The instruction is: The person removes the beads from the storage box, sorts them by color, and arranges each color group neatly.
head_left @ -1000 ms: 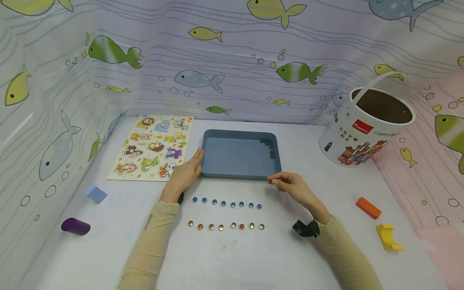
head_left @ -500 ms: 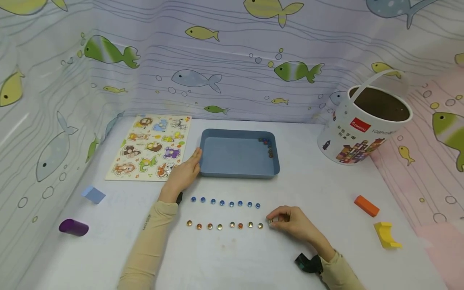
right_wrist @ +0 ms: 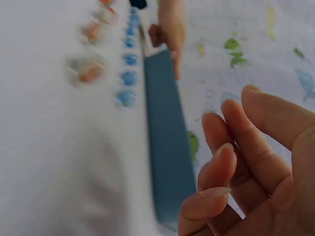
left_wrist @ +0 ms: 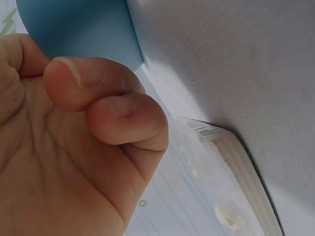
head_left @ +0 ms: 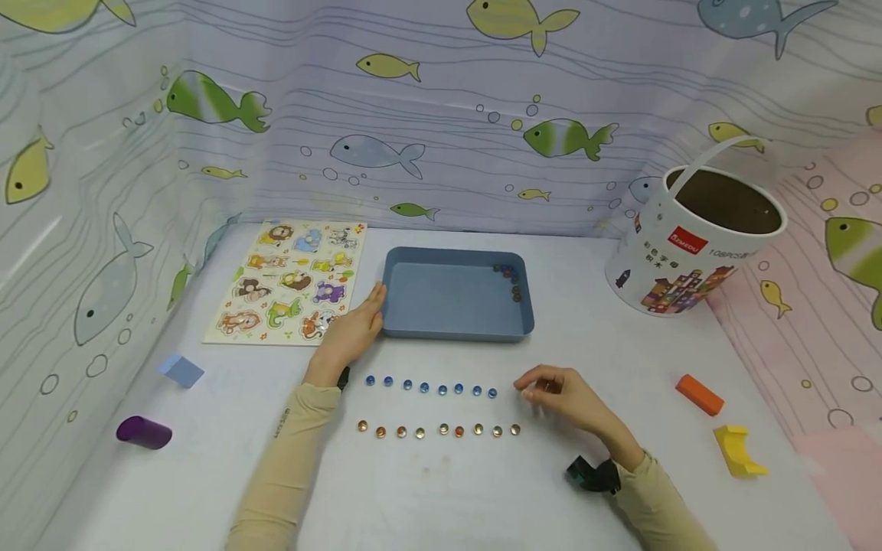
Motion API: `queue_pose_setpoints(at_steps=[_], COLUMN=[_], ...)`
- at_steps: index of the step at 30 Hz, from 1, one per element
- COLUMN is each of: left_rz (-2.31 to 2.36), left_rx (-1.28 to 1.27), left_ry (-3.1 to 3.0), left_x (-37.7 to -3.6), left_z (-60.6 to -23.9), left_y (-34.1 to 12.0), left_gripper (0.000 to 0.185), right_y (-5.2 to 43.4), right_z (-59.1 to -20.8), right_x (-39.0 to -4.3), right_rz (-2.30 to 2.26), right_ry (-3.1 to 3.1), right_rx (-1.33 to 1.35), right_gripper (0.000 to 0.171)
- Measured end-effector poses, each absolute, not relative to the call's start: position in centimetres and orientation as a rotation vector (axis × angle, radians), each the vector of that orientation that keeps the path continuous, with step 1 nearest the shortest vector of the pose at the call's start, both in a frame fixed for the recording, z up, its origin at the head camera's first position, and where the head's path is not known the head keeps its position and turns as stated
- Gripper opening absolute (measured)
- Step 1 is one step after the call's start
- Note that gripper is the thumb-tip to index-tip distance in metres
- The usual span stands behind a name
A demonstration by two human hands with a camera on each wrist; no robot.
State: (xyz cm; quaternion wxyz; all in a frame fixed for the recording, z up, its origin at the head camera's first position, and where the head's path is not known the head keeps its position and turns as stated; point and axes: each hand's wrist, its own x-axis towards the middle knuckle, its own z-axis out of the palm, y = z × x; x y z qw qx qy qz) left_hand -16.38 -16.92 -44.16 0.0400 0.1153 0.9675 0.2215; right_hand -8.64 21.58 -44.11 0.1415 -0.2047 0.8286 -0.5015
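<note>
My left hand rests against the left side of the blue-grey tray, two of its fingertips bent toward the palm in the left wrist view. Small colored glass beads lie along the tray's right end. My right hand is over the table to the right of the bead rows, fingers loosely bent with nothing between them. A row of blue beads runs in front of the tray. Nearer me is a second row of amber and clear beads, its rightmost bead just below my right hand.
An animal puzzle board lies left of the tray. At the back right stands a white bucket with a handle. Blue and purple blocks are at left; orange and yellow blocks at right.
My right hand has gone from the tray's front right corner to the amber row's right end, set down a bead there, and lifted slightly back toward the tray. The left hand stays put.
</note>
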Motion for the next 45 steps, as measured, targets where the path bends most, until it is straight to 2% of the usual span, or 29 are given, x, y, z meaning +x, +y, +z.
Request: queue_pose_setpoints(at_steps=[5, 10, 14, 19, 27, 38, 45], left_rz=[0.679, 0.693, 0.713, 0.707, 0.712, 0.706, 0.694], left_rx=[0.353, 0.347, 0.345, 0.362, 0.36, 0.346, 0.336], left_ry=[2.964, 2.962, 2.945, 2.955, 2.976, 2.974, 2.959], left_x=[-16.4, -16.4, -16.3, -16.3, -16.6, -16.5, -16.3], left_z=[-44.2, -44.2, -44.2, -44.4, -44.0, -43.8, -43.9], left_y=[-17.0, -17.0, -16.7, -16.3, -16.3, -16.9, -16.8], left_gripper=[0.055, 0.055, 0.055, 0.055, 0.054, 0.054, 0.055], right_y=[21.3, 19.5, 17.6, 15.8, 14.2, 13.0, 10.4], right_z=[-41.7, -39.8, -39.8, -41.2, -42.7, -41.5, -43.2], right_x=[-12.6, -17.4, -21.3, -24.7, -27.0, -29.2, -29.9], right_rz=[-1.562, -1.514, -1.431, -1.345, -1.335, -1.503, -1.561], right_ry=[2.422, 2.348, 2.23, 2.243, 2.445, 2.604, 2.518], right_rx=[-0.516, -0.462, -0.382, -0.206, -0.211, -0.135, -0.106], right_gripper=[0.022, 0.035, 0.043, 0.045, 0.039, 0.029, 0.028])
